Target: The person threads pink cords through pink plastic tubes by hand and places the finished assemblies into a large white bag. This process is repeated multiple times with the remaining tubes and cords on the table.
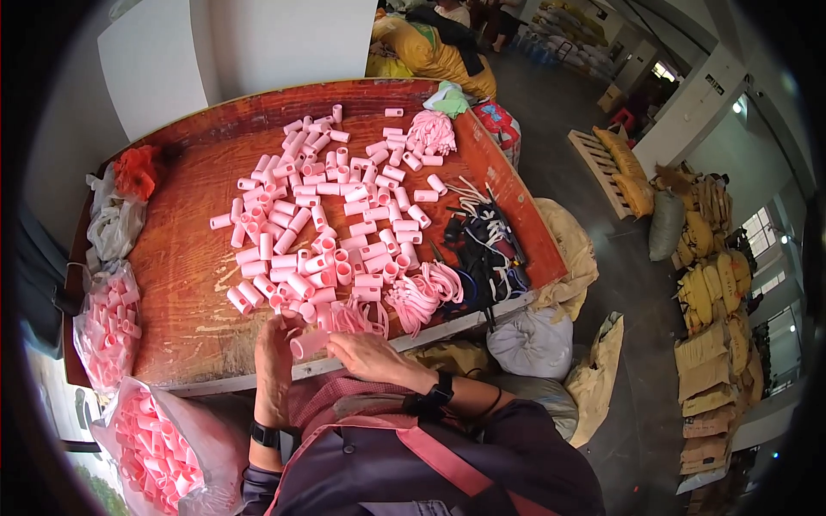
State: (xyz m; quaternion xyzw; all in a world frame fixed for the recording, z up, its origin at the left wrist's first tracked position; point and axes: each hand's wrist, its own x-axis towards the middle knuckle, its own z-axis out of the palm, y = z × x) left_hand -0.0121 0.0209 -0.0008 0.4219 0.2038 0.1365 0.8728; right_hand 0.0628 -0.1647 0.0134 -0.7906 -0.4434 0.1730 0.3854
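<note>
My left hand point(274, 357) and my right hand point(368, 355) meet at the near edge of a worn red-brown wooden table point(185, 284), both closed around one pink fabric roll point(310, 344) held between them. Just beyond my fingers lie loose pink elastic bands point(422, 295). A wide scatter of several pink rolls point(323, 215) covers the middle of the table. Another bunch of pink bands point(430, 132) lies at the far right corner. Both wrists wear dark bands.
Clear plastic bags full of pink rolls sit at the left point(107, 327) and lower left point(159, 447). Black and white cords point(486, 241) are heaped at the table's right side. A red cloth point(138, 169) lies at the left corner. Yellow sacks point(710, 284) pile up on the floor to the right.
</note>
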